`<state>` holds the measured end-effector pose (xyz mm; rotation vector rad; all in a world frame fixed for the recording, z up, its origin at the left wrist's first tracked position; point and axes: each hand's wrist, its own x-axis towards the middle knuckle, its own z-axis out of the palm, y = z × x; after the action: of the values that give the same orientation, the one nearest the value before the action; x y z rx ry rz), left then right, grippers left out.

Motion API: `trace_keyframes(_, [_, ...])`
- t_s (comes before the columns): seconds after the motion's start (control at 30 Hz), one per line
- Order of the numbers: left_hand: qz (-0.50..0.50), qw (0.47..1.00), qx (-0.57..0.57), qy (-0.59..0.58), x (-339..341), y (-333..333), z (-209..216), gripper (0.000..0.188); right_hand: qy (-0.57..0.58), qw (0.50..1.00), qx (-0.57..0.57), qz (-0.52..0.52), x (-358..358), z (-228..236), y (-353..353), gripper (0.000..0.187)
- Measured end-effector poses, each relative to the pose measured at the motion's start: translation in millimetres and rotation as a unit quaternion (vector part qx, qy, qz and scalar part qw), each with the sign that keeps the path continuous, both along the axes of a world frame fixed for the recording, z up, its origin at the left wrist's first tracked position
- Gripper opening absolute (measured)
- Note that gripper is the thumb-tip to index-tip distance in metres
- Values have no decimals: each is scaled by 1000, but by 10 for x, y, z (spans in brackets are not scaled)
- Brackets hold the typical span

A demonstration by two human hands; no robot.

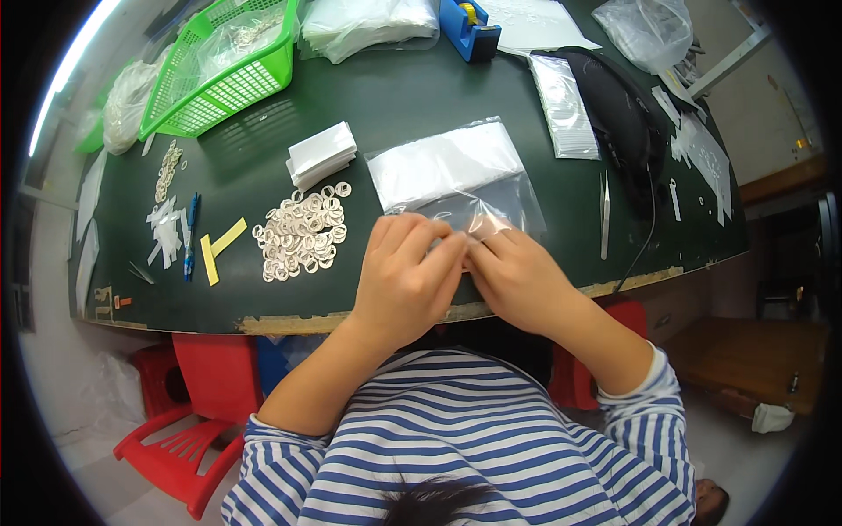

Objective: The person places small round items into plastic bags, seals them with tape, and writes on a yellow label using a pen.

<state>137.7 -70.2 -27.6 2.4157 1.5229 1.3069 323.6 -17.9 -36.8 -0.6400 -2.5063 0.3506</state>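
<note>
My left hand (408, 276) and my right hand (517, 276) meet over the table's near edge, fingertips pressed together. Both are closed, and whatever small thing they pinch is mostly hidden by the fingers. Just beyond them lies a clear plastic bag (524, 200) with a stack of white sheets or packets (447, 162) on or in it; I cannot tell which. To the left of my hands is a pile of small pale metallic rings (300, 235). Behind the pile sits a stack of white cards (322, 155).
Further left are yellow strips (221, 250), a blue pen (190, 237), white paper scraps (165, 230) and more rings (167, 171). A green basket (219, 101) and a blue tape dispenser (471, 31) stand at the back. Tweezers (604, 215) and a black bag (618, 118) lie right.
</note>
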Motion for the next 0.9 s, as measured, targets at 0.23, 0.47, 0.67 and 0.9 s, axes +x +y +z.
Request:
trace_keyframes(0.23, [-33,997,-50,41,-412,-84,0,44,5,992,27,-124,827,336,313,17])
trace_keyframes(0.47, [41,988,-46,142,103,-36,11,53,-28,996,-86,4,364,484,-190,22])
trace_keyframes(0.67, [53,990,9,131,205,88,-124,47,-95,994,-14,-45,369,196,-325,42])
trace_keyframes(0.9, [63,996,7,58,328,84,8,38,-108,991,31,-77,266,-8,-193,58])
